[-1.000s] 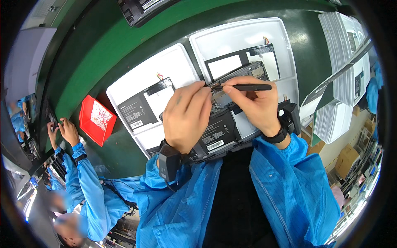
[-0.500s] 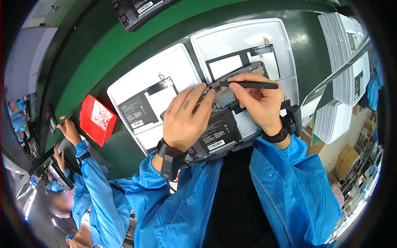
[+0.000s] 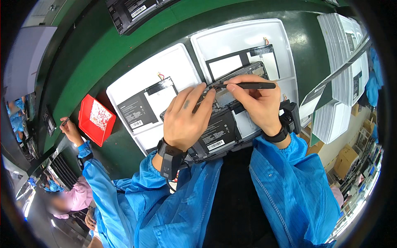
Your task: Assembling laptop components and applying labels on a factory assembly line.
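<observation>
An opened laptop base [image 3: 244, 142] with its inner parts bare sits tilted in front of me, partly over two white trays. A black battery with a label [image 3: 217, 134] shows inside it. My left hand [image 3: 185, 118] lies over the laptop's left side, fingers stretched and apart, fingertips near the far edge. In my right hand [image 3: 260, 99] black tweezers [image 3: 258, 85] are pinched between thumb and fingers. Their tip points left, at the laptop's inner parts close to my left fingertips. What the tip touches is too small to tell.
White trays [image 3: 173, 56] [image 3: 240, 33] hold flat batteries with coloured wires. A red bin [image 3: 108, 134] of small pieces stands at the left, beside a co-worker's hand [image 3: 71, 131]. White trays are stacked [image 3: 333, 37] at the right. Another laptop base [image 3: 124, 20] lies at the far edge.
The tweezers have shifted slightly left with my right hand; my left hand stays put. The co-worker's arm at the left has moved, and the far laptop base has slid a little left.
</observation>
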{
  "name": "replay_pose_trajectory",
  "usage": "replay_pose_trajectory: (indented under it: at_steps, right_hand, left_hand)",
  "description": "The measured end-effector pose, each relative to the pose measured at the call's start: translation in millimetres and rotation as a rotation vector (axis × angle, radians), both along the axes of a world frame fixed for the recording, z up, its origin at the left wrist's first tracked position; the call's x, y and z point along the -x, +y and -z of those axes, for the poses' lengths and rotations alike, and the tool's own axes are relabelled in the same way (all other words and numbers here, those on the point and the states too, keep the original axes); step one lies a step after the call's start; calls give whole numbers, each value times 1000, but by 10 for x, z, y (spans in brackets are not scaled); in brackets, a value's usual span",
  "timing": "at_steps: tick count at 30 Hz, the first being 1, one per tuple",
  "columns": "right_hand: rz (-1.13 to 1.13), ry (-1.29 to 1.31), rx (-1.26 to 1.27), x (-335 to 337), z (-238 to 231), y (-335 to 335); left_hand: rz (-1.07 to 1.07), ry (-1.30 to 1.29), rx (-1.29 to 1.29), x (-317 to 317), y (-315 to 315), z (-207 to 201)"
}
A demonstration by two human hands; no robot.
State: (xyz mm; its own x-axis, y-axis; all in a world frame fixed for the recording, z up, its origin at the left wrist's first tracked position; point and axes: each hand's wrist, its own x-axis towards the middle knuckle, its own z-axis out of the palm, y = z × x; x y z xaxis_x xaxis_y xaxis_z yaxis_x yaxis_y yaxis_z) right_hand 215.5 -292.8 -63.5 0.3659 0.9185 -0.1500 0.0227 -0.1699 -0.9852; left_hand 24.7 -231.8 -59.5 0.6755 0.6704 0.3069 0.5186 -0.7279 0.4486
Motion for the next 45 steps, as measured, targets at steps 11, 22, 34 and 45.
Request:
replay_pose_trajectory:
  at_steps: [11, 22, 34, 45]
  right_hand:
    - [27, -94, -8, 7, 43, 22]
    - [24, -58, -23, 10, 54, 14]
    - [-158, -227, -112, -49, -45, 7]
    - [-60, -96, -96, 6, 46, -22]
  left_hand:
    - [3, 32, 1, -7, -7, -16]
    - [24, 142, -44, -33, -1, -68]
    - [54, 68, -65, 35, 19, -5]
    - [27, 70, -13, 5, -37, -27]
